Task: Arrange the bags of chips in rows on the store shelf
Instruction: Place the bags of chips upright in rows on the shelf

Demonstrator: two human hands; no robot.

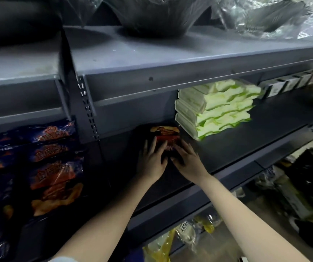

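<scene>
A dark chip bag (166, 136) with red and orange print lies at the back left of the grey shelf board (236, 144). My left hand (151, 159) rests flat on its left side, fingers straight. My right hand (186, 157) lies on its right side with fingers spread, thumb towards the left hand. The bag's lower part is hidden under both hands. Several dark blue chip bags (53, 167) with the same orange print fill the neighbouring shelf bay to the left.
A stack of white and green packs (214, 108) stands just right of the bag on the same shelf. A perforated upright post (87, 110) divides the bays. Plastic-wrapped goods (151, 14) sit on the top shelf. Yellow and clear bags (180, 241) lie below.
</scene>
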